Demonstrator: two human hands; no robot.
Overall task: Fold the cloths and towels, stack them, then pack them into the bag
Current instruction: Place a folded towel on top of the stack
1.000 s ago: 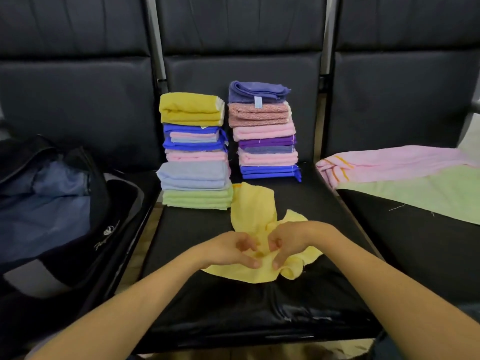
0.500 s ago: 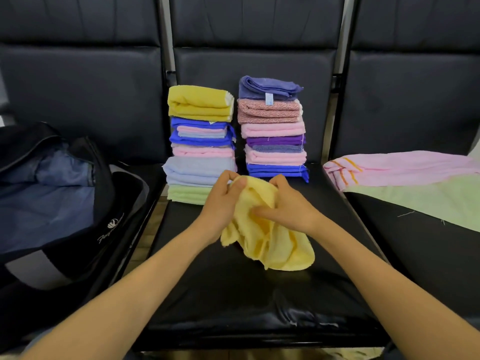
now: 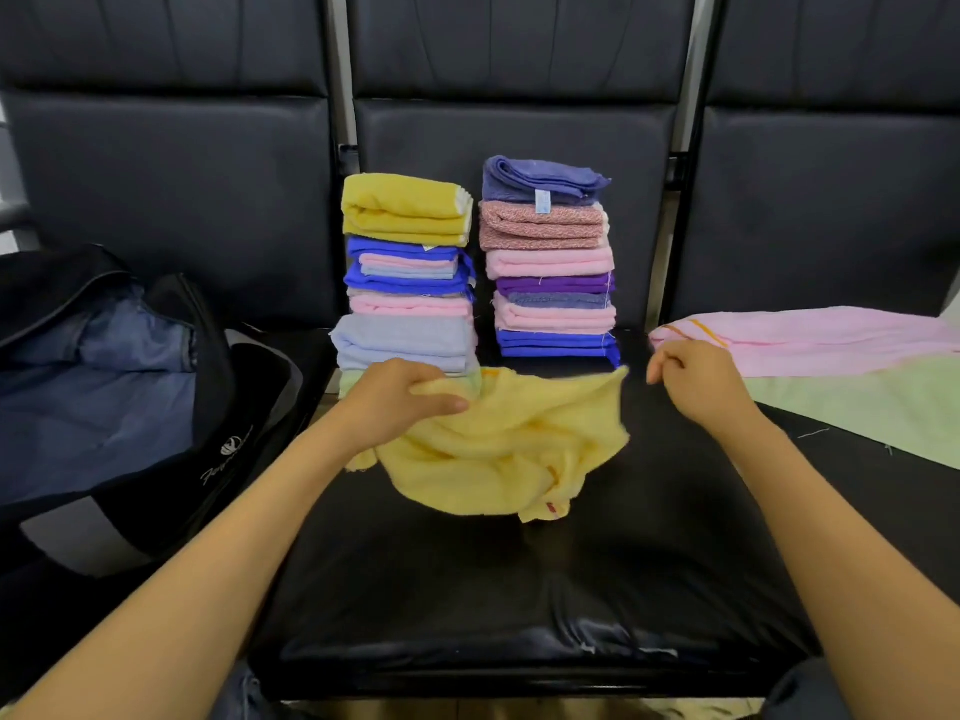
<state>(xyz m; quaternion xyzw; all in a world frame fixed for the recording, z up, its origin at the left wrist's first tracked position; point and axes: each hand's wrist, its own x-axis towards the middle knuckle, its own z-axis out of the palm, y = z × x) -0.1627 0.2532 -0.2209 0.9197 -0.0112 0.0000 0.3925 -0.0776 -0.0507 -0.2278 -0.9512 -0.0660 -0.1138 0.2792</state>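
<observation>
Head cam, bag (image 3: 156, 491) cropped, yellow towel (image 3: 519, 439) edge blurred

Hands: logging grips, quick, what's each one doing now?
Left hand: grips the yellow cloth.
Right hand: fingers curled, holding nothing, apart from the cloth.

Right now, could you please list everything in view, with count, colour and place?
yellow cloth: one, pale yellow, unfolded, above middle seat.
left stack: one, mixed colours, mustard on top, back of middle seat.
right stack: one, mixed colours, blue-purple on top, beside it.
bag: one, black, open, at left.
pink towel: one, pink, right seat.
green cloth: one, pale green, right seat.
seats: three, black, side by side.
left hand: one, grips the yellow cloth.
right hand: one, fingers curled, holds nothing, beside the cloth's corner.
</observation>
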